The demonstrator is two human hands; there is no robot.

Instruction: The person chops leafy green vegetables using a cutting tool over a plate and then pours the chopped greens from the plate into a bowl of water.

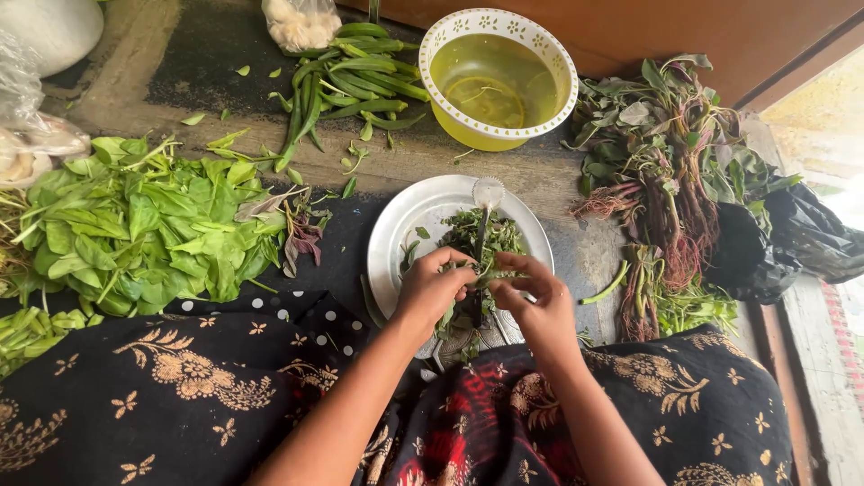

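Note:
My left hand (430,290) and my right hand (533,304) meet over the near edge of a round steel plate (400,225). Both pinch a small bunch of green leafy stems (479,273) against an upright floor-mounted blade (482,225) that rises from a base between my knees. A heap of cut greens (490,236) lies on the plate behind the blade. My fingers hide part of the stems.
A pile of large green leaves (135,229) lies at left. Long green pods (346,81) and a yellow bowl of water (498,76) sit at the back. Red-stemmed leafy bunches with roots (670,171) and a black plastic bag (792,243) are at right.

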